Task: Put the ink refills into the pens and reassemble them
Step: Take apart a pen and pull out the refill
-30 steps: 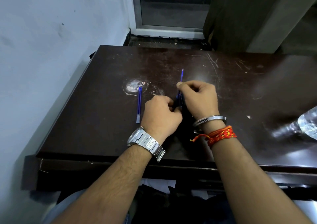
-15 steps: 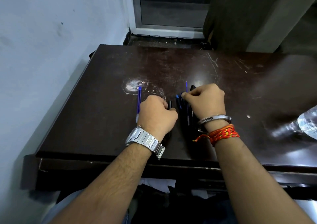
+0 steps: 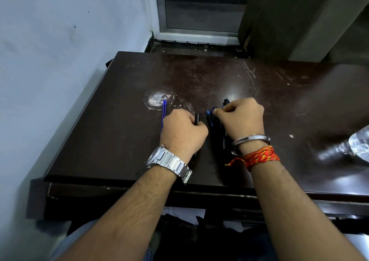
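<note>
My left hand rests on the dark table with its fingers curled round a black pen barrel that sticks out past the knuckles. A blue ink refill lies just left of that hand, partly hidden by it. My right hand lies curled over a bundle of dark pens with blue tips, thumb and forefinger pinching one at its top end. Another black pen end shows beyond the right knuckles. What lies under the palms is hidden.
A white scuff mark sits on the table by the refill's far end. A clear plastic bottle lies at the right edge. A wall runs close along the left; a door frame stands behind the table.
Both hands have come down from the raised refill-and-pen hold and moved apart onto the table. The right hand brought the refill down onto the pen bundle; the left keeps a black barrel.
</note>
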The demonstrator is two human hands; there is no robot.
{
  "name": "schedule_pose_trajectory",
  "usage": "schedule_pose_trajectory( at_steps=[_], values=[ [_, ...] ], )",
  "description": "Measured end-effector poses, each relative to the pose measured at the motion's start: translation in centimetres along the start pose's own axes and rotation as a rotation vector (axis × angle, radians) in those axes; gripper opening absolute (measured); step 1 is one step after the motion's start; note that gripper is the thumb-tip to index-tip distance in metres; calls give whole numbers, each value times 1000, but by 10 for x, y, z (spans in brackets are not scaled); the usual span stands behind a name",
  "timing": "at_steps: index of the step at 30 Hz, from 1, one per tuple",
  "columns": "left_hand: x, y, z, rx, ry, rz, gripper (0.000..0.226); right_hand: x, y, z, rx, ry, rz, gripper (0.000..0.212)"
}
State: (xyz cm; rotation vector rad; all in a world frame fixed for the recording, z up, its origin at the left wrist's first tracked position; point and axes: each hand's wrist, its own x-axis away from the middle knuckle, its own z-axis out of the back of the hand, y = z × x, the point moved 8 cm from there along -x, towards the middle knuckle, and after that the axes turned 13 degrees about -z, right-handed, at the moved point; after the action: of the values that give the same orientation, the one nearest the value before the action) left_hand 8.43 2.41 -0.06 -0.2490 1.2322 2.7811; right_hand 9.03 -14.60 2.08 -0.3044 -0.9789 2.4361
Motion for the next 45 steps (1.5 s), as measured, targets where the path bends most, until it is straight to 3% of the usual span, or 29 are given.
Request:
schedule_pose_trajectory(
  at_steps=[6, 16, 24, 31, 45],
  values=[
    [-10, -13, 28, -109, 142, 65, 27, 7, -10, -4, -27, -2, 55, 15],
    [-21, -39, 44, -292, 92, 118, 10, 13, -15, -14, -43, -44, 113, 12],
    [-24, -45, 36, -261, 54, 115, 13, 15, -17, -17, -40, -62, 133, 11],
    [-26, -46, 42, -267, 127, 115, 24, 17, -18, -18, -50, -69, 142, 10],
    [-23, -41, 38, -252, 78, 113, 22, 17, -17, -22, -60, -76, 163, 9]
  ],
)
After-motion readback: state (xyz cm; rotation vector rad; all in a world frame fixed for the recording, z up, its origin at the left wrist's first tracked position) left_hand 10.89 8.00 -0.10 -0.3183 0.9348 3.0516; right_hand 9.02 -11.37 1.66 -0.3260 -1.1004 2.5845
